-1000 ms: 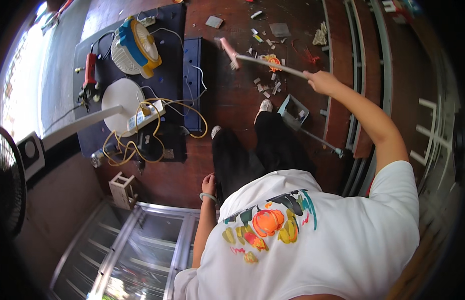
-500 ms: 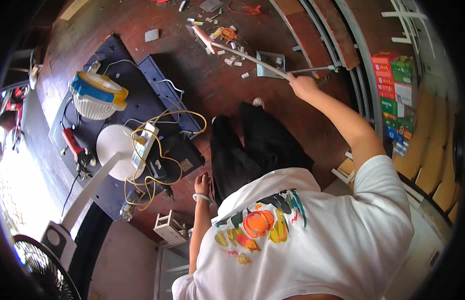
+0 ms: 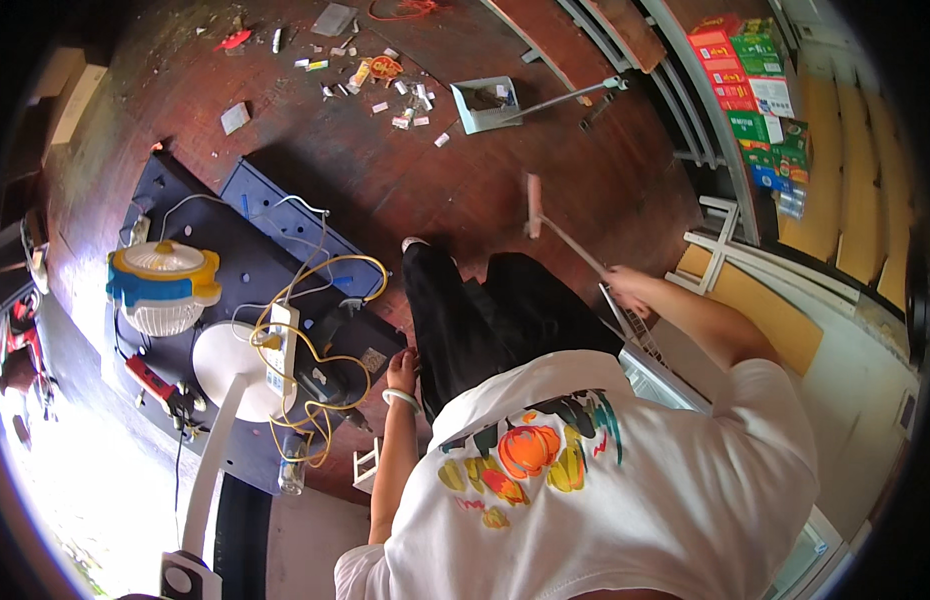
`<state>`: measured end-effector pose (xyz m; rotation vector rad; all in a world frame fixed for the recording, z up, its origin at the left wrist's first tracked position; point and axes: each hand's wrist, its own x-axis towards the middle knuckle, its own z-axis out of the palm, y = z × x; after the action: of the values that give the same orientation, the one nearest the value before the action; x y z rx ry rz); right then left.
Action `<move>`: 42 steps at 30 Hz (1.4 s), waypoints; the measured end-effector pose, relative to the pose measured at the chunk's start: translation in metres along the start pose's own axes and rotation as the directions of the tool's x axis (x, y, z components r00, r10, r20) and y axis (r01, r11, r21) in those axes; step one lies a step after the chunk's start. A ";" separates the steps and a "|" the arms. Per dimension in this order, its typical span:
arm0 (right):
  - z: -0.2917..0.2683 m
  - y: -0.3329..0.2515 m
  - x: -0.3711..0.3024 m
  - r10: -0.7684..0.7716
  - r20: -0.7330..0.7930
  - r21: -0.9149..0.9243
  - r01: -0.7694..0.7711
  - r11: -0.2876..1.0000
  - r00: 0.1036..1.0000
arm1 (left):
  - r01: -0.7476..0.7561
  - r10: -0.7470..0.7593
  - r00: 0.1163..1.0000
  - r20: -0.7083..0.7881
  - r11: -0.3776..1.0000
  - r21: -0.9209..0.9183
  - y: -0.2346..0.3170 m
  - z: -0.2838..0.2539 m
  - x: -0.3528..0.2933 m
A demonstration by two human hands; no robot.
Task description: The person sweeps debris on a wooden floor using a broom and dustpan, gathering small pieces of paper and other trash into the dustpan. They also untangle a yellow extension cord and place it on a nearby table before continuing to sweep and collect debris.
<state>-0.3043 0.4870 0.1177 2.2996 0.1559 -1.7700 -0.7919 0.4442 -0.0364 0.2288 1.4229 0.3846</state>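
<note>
My right hand (image 3: 628, 288) is closed round the handle of a broom (image 3: 573, 243). The broom's narrow pinkish head lies over the reddish-brown floor, ahead of my legs and to the right. My left hand (image 3: 402, 370), with a pale bangle at the wrist, hangs beside my left leg near the table's corner; its fingers are loosely bent and nothing shows in them. Farther off, a pale dustpan (image 3: 463, 112) with a long handle rests on the floor with some dirt inside. Scattered litter (image 3: 402, 122), small boxes and scraps, lies to its left.
At left, a dark table (image 3: 175, 215) bears a blue-and-yellow lamp-like device (image 3: 165, 275), a power strip (image 3: 281, 345), a yellow cord (image 3: 330, 353) and a white round-based stand (image 3: 220, 375). Stacked coloured boxes (image 3: 745, 100) and a white frame (image 3: 720, 245) stand right.
My right hand has drawn the broom back from the litter, toward me and to the right. The view has shifted; my left hand stays by my leg.
</note>
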 end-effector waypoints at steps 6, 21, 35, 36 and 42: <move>0.110 -0.032 0.108 -0.320 0.423 0.578 0.020 0.816 0.848 | 0.099 -0.099 0.994 -0.045 0.995 0.004 0.036 0.004 -0.010; 0.184 -0.217 0.031 -0.435 0.039 0.551 0.344 0.760 0.900 | 0.129 -0.135 0.984 -0.113 0.990 -0.052 0.026 -0.008 -0.029; -0.029 -0.099 0.092 -0.296 -0.293 -0.557 0.089 0.826 0.909 | 0.014 -0.014 0.997 -0.070 1.000 0.006 0.042 0.064 -0.015; -0.033 -0.088 0.092 -0.274 -0.313 -0.534 0.070 0.843 0.910 | 0.040 -0.036 0.996 -0.087 0.998 0.042 0.050 0.072 -0.013; -0.081 -0.030 0.039 -0.413 -0.306 -0.412 0.272 0.870 0.858 | -0.147 0.149 0.989 0.015 0.940 0.307 0.133 0.166 0.026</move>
<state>-0.2254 0.5340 0.0964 2.4125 0.9419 -1.2480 -0.6416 0.5884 0.0132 0.5918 1.4749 0.2842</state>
